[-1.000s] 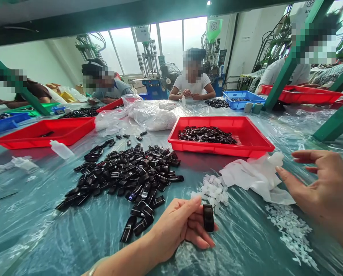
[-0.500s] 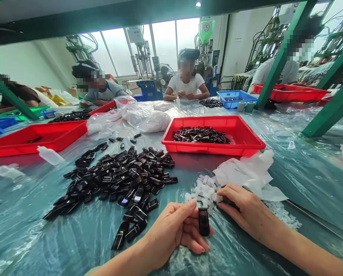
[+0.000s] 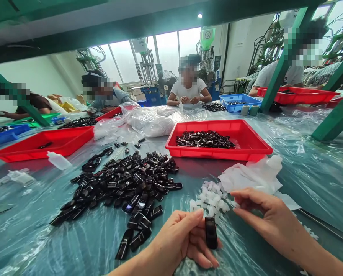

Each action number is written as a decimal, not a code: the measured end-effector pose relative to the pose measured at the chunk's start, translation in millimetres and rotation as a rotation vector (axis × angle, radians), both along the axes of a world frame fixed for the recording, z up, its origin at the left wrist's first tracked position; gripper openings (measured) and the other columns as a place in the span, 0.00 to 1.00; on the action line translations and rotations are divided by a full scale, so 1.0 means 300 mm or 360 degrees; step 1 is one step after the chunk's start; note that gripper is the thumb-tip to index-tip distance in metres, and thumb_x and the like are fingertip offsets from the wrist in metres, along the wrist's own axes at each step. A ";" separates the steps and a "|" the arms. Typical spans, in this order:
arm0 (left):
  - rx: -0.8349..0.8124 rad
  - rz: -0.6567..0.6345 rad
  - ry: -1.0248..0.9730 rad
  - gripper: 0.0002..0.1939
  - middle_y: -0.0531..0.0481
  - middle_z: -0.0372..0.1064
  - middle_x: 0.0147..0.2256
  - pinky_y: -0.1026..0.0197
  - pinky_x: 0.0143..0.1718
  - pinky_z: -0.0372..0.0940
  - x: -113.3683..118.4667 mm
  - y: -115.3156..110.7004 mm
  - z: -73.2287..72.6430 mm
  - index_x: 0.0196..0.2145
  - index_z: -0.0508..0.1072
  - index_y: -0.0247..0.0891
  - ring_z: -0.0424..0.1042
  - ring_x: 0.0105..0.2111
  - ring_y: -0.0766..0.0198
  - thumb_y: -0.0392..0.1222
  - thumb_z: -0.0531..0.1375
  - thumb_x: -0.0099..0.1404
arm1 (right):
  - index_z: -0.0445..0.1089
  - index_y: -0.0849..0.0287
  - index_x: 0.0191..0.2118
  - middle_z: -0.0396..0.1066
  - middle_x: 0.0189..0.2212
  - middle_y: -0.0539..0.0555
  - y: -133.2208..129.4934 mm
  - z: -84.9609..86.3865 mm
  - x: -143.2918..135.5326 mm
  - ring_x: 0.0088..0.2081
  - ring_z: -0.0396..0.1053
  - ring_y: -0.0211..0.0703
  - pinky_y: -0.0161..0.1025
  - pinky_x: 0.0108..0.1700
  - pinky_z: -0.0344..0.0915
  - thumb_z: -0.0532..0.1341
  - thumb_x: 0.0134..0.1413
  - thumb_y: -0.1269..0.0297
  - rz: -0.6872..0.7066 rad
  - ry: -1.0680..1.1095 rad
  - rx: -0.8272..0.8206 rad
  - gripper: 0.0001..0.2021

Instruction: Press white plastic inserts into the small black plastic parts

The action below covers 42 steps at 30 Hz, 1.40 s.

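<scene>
My left hand (image 3: 193, 239) is closed on a small glossy black plastic part (image 3: 211, 233), thumb on top and fingers beneath it. To the right, my right hand (image 3: 260, 212) pinches a small white translucent piece (image 3: 235, 204) between thumb and fingertips. Just behind both hands lies a pile of similar white pieces (image 3: 210, 195). On the left spreads a large heap of black plastic parts (image 3: 125, 180), its nearest ones beside my left wrist. A crumpled white sheet (image 3: 252, 176) rests behind my right hand.
A red tray (image 3: 217, 153) holding black parts stands behind the white pile. Another red tray (image 3: 42, 151) and a squeeze bottle (image 3: 59, 161) are at left. A thin metal rod (image 3: 326, 226) lies at right. Green posts (image 3: 283, 65) rise from the table. Several co-workers sit opposite.
My right hand has drawn back to the right from the white pile with a white piece in its fingertips. My left hand keeps the black part. The whole view has shifted slightly.
</scene>
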<state>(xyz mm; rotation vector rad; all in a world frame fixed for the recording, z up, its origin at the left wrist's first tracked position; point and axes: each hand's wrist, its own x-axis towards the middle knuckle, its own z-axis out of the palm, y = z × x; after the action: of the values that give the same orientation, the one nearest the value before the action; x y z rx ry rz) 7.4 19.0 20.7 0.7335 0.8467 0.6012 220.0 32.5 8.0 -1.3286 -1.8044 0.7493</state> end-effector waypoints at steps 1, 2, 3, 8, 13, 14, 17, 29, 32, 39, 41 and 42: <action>0.0023 -0.0025 0.0020 0.22 0.36 0.72 0.29 0.72 0.19 0.64 0.000 -0.001 0.001 0.28 0.73 0.24 0.73 0.21 0.65 0.51 0.56 0.58 | 0.70 0.59 0.34 0.69 0.29 0.52 -0.006 0.008 -0.002 0.30 0.67 0.40 0.36 0.33 0.66 0.60 0.48 0.64 0.0041 0.0104 -0.0096 0.07; 0.0054 -0.0053 0.0048 0.20 0.36 0.72 0.30 0.73 0.19 0.64 0.000 -0.002 0.003 0.28 0.74 0.24 0.73 0.22 0.65 0.49 0.58 0.57 | 0.70 0.59 0.32 0.68 0.28 0.51 -0.013 0.016 -0.007 0.30 0.67 0.40 0.35 0.32 0.66 0.61 0.47 0.63 0.0086 0.0210 -0.0212 0.06; 0.0090 -0.0082 0.0084 0.17 0.38 0.72 0.30 0.73 0.20 0.64 0.000 -0.003 0.006 0.29 0.74 0.25 0.73 0.22 0.66 0.47 0.60 0.55 | 0.70 0.59 0.30 0.68 0.27 0.51 -0.020 0.023 -0.013 0.29 0.66 0.39 0.34 0.31 0.65 0.62 0.46 0.62 0.0126 0.0316 -0.0345 0.06; 0.0225 -0.0178 0.0250 0.11 0.46 0.70 0.24 0.73 0.23 0.64 0.006 -0.011 0.024 0.30 0.76 0.28 0.70 0.22 0.70 0.41 0.63 0.52 | 0.69 0.61 0.30 0.68 0.23 0.48 -0.050 0.035 -0.044 0.24 0.67 0.34 0.32 0.29 0.65 0.64 0.43 0.62 0.0231 0.0807 -0.0906 0.09; 0.0261 -0.0203 0.0306 0.11 0.48 0.70 0.25 0.71 0.25 0.65 0.014 -0.019 0.018 0.32 0.77 0.31 0.70 0.23 0.69 0.38 0.64 0.50 | 0.69 0.59 0.28 0.66 0.20 0.45 -0.061 0.037 -0.046 0.22 0.63 0.30 0.28 0.26 0.62 0.66 0.41 0.67 0.0255 0.0950 -0.0927 0.06; 0.0260 -0.0193 0.0307 0.11 0.47 0.71 0.26 0.70 0.25 0.65 0.016 -0.021 0.015 0.32 0.77 0.31 0.70 0.24 0.68 0.38 0.64 0.49 | 0.70 0.60 0.26 0.65 0.20 0.46 -0.061 0.041 -0.046 0.22 0.63 0.30 0.28 0.26 0.62 0.66 0.40 0.68 0.0246 0.0936 -0.0897 0.05; 0.0278 -0.0170 0.0320 0.11 0.47 0.71 0.28 0.69 0.25 0.65 0.021 -0.026 0.008 0.32 0.78 0.32 0.70 0.24 0.68 0.37 0.64 0.48 | 0.74 0.59 0.25 0.66 0.22 0.48 -0.063 0.059 -0.045 0.25 0.63 0.32 0.29 0.28 0.63 0.66 0.40 0.68 0.0301 0.0881 -0.0773 0.02; 0.0330 -0.0206 0.0401 0.09 0.51 0.68 0.20 0.70 0.25 0.61 0.031 -0.029 -0.001 0.31 0.78 0.33 0.63 0.19 0.73 0.35 0.63 0.48 | 0.74 0.56 0.32 0.71 0.27 0.52 -0.099 0.076 -0.069 0.28 0.69 0.35 0.30 0.31 0.67 0.59 0.50 0.74 0.0532 0.0374 0.0119 0.08; 0.0366 -0.0235 0.0398 0.08 0.51 0.68 0.20 0.70 0.25 0.61 0.030 -0.028 0.000 0.30 0.78 0.33 0.62 0.19 0.74 0.36 0.62 0.50 | 0.74 0.57 0.31 0.71 0.26 0.52 -0.101 0.072 -0.074 0.27 0.69 0.35 0.29 0.30 0.67 0.58 0.50 0.75 0.0556 0.0268 0.0231 0.08; 0.0412 -0.0299 0.0418 0.10 0.53 0.66 0.18 0.71 0.25 0.60 0.031 -0.026 0.015 0.34 0.78 0.35 0.62 0.19 0.74 0.36 0.61 0.52 | 0.74 0.53 0.34 0.71 0.26 0.52 -0.101 0.059 -0.082 0.27 0.68 0.35 0.30 0.30 0.67 0.58 0.50 0.76 0.0535 0.0162 0.0449 0.11; 0.0416 -0.0289 0.0443 0.10 0.53 0.66 0.18 0.71 0.25 0.61 0.031 -0.028 0.017 0.34 0.78 0.35 0.62 0.19 0.74 0.36 0.61 0.53 | 0.73 0.53 0.35 0.71 0.27 0.52 -0.101 0.054 -0.082 0.27 0.68 0.35 0.30 0.30 0.67 0.57 0.50 0.76 0.0536 0.0152 0.0506 0.12; 0.0417 -0.0286 0.0456 0.10 0.53 0.66 0.18 0.71 0.26 0.61 0.031 -0.029 0.017 0.34 0.78 0.35 0.63 0.20 0.73 0.37 0.60 0.53 | 0.73 0.54 0.35 0.71 0.27 0.52 -0.101 0.051 -0.082 0.27 0.68 0.35 0.30 0.30 0.67 0.57 0.50 0.76 0.0531 0.0146 0.0522 0.12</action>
<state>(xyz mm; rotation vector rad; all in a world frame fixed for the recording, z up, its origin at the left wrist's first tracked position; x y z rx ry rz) 16.8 10.3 25.8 1.1417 0.9625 0.4557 195.2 2.2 23.4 -0.7798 -1.9967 0.6385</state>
